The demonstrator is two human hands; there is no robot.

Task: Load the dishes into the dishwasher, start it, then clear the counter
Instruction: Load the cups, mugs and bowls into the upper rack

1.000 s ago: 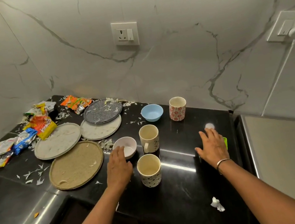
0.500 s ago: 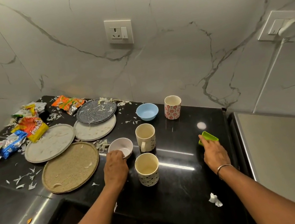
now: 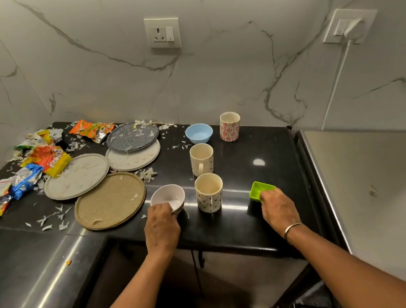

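While over counter (image 3: 256, 142), both hands are occupied.
Near rim of white bowl (image 3: 167, 198) is gripped by L hand (image 3: 160, 225); green tub (image 3: 260, 190) is gripped by R hand (image 3: 278, 208).

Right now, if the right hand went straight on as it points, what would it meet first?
Past the green container that the right hand grips, the counter looks free up to, probably, the floral cup.

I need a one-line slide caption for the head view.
Left hand grips a white bowl, right hand holds a green dish at a littered black counter.
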